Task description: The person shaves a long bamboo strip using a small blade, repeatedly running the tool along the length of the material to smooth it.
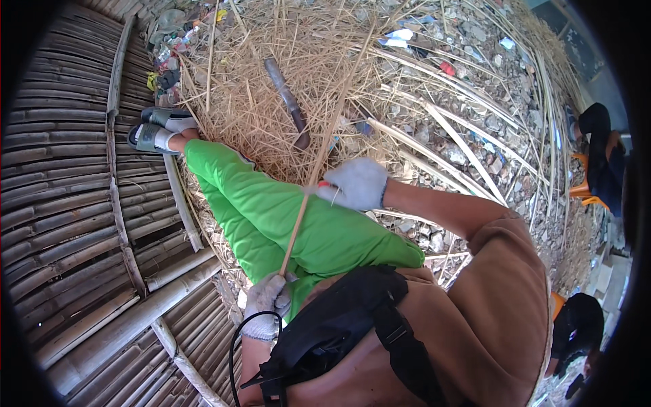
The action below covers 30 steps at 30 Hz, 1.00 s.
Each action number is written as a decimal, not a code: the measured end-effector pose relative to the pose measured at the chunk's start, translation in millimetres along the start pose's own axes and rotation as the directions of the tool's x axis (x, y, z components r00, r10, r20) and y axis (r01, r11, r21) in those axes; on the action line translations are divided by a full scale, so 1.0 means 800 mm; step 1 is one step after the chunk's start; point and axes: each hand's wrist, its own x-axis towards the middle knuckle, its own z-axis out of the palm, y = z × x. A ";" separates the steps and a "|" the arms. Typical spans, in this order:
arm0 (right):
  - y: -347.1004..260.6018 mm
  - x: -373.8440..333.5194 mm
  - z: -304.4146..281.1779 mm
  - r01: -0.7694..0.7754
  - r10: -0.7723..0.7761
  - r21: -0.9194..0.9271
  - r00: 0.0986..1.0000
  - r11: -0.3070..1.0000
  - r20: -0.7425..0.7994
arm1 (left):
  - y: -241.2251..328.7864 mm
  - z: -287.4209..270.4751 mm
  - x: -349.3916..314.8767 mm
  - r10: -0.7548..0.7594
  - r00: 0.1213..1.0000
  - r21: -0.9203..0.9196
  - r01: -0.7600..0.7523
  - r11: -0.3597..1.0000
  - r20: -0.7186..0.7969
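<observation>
My left hand [268,298], in a white knit glove, is closed around the near end of a long, thin bamboo strip [298,227]. The strip slants up across my lap and out over the shavings. Further along it, my gloved right hand [356,184] is closed on a small tool with a red part [323,184]. That tool meets the strip, but its working end is blurred and partly hidden by the fingers. Bright green cloth [271,193] covers my legs beneath the strip.
A bamboo slat wall or platform [61,176] lies to the left. Shavings [237,74] heap ahead, with a long dark blade-like piece [287,102] on them. Split bamboo strips [468,146] lie on rubble to the right. Other people [600,156] sit at the right edge.
</observation>
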 end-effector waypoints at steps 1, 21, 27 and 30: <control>0.008 0.005 -0.001 -0.027 0.026 -0.012 0.999 1.000 -0.043 | 0.000 -0.001 -0.001 0.001 1.000 -0.008 -0.001 1.000 -0.003; 0.060 0.042 -0.009 -0.077 0.076 -0.002 0.992 0.997 -0.099 | -0.025 -0.034 0.019 -0.079 0.951 -0.372 0.193 0.908 0.299; 0.019 0.023 0.009 0.076 -0.076 0.003 0.996 0.997 -0.042 | -0.015 -0.013 0.013 -0.092 0.951 -0.419 0.216 0.882 0.296; 0.038 0.044 0.017 0.121 -0.124 -0.048 0.990 0.991 -0.069 | -0.006 -0.017 0.020 -0.094 0.947 -0.425 0.224 0.877 0.306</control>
